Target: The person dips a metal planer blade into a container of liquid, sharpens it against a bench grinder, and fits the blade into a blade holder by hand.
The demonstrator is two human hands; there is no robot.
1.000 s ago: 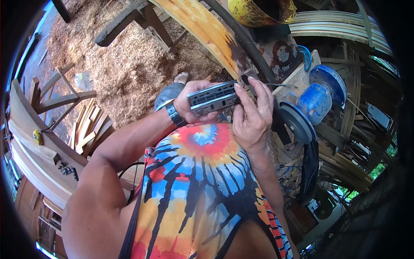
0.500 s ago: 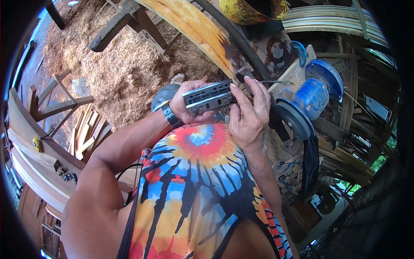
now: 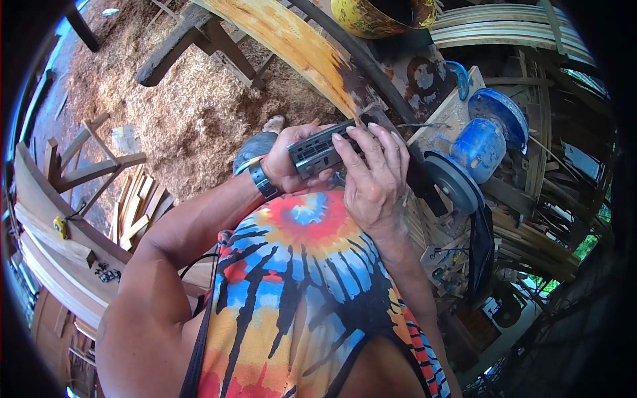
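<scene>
In front of my chest I hold a metal slotted rail piece [image 3: 318, 151], tilted up toward the right. My left hand [image 3: 286, 159] is wrapped round its left end, with a watch on the wrist. My right hand [image 3: 377, 174] lies over the right end, its fingertips pressed along the upper face and edge. The right fingers hide part of the metal piece. A blue bench grinder [image 3: 479, 147] stands just right of my right hand, its grey wheel [image 3: 452, 184] nearest to me.
Wood shavings [image 3: 179, 113] cover the ground ahead. A long plank [image 3: 285, 40] runs from the top toward my hands. A yellow container [image 3: 381, 16] is at the top. At the left are a curved timber piece [image 3: 50, 179] and a tape measure [image 3: 60, 227].
My right hand has shifted slightly left along the metal piece, and its fingers now cover more of it. The piece has turned a little in my hands.
</scene>
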